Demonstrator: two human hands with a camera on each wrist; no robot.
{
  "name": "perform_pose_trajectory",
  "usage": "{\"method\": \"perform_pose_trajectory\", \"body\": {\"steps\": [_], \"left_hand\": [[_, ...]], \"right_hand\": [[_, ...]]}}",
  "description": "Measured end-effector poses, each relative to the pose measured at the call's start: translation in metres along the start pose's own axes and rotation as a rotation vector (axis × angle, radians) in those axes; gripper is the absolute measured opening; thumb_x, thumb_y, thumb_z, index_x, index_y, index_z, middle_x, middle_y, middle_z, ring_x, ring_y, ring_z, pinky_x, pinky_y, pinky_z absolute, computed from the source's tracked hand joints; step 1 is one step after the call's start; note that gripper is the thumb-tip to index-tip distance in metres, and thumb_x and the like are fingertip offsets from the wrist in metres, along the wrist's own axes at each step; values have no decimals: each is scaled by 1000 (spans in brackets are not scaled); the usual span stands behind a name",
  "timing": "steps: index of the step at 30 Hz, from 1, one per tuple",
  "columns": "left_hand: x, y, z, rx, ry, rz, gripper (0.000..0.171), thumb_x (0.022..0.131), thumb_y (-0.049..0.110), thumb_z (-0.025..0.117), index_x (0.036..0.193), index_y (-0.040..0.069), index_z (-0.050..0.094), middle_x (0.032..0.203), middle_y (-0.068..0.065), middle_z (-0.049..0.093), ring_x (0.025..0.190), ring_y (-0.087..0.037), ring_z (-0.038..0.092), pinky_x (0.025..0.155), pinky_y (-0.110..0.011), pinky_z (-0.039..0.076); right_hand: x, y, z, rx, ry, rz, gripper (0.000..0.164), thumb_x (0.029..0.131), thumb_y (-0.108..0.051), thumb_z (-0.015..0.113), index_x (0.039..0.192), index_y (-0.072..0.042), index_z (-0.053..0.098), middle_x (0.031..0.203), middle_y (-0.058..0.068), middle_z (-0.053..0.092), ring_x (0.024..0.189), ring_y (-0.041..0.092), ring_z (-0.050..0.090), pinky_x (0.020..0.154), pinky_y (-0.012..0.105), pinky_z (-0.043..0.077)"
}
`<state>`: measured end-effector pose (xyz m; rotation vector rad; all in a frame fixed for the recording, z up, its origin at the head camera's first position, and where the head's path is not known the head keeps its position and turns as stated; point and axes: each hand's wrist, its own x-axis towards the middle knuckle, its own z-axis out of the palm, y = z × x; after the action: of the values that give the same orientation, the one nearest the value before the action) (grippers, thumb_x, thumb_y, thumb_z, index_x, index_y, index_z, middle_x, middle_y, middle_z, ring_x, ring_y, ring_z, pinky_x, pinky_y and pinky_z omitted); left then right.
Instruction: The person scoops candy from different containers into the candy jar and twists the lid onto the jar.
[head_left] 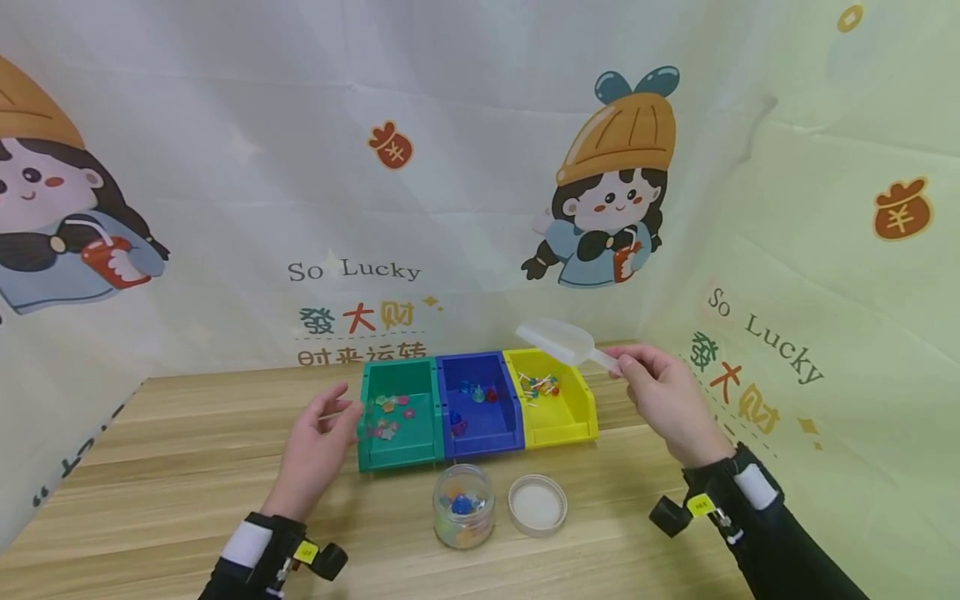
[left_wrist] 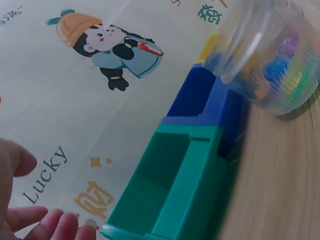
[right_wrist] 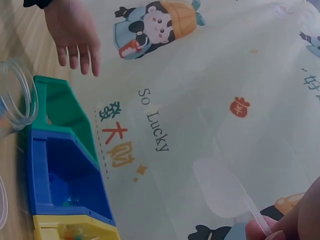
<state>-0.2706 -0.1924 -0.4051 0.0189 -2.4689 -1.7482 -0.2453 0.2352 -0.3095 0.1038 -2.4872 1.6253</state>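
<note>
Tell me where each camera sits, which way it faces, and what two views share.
Head: on the head, facing forward and down at the table and backdrop; left hand, right hand and sleeves show.
Left wrist: on that wrist, looking past part of the left hand at the green bin and glass jar.
Right wrist: on that wrist, facing the scoop and backdrop; the left hand and part of the right show.
Shared: both wrist views show the glass jar and green bin.
</note>
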Motion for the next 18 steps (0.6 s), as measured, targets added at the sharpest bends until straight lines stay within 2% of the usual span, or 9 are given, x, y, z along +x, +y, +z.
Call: {"method": "perform_pose_trajectory", "body": {"steps": [3, 8, 14, 18], "left_hand": [[6, -7, 2, 21, 37, -31, 67, 115, 45, 54, 169, 7, 39, 154, -22, 53, 129, -33, 61, 91, -19, 59], [16, -22, 7, 82, 62, -66, 64, 116, 40, 53, 165, 1, 44, 145, -24, 58, 120, -31, 63, 81, -19, 55], [25, -33, 14, 136, 39, -55, 62, 116, 39, 54, 162, -2, 48, 141, -26, 64, 126, -35, 62, 87, -26, 52], [27, -37, 15, 165, 22, -27, 60, 116, 37, 55, 161, -3, 50, 137, -26, 67, 125, -36, 63, 90, -30, 52]], "right_hand": [[3, 4, -1, -15, 20, 9, 38, 119, -25, 49, 145, -4, 67, 111, 3, 66, 83, 18, 51, 67, 24, 43], [11, 13, 1, -55, 45, 32, 36, 119, -22, 48, 143, -2, 68, 110, 7, 65, 84, 19, 50, 68, 25, 42], [19, 29, 5, -122, 46, 57, 36, 119, -19, 46, 141, -1, 68, 124, 21, 65, 92, 24, 51, 72, 28, 43], [24, 39, 11, -202, 50, 60, 35, 118, -17, 46, 138, 1, 69, 120, 22, 67, 89, 25, 51, 68, 29, 42]]}}
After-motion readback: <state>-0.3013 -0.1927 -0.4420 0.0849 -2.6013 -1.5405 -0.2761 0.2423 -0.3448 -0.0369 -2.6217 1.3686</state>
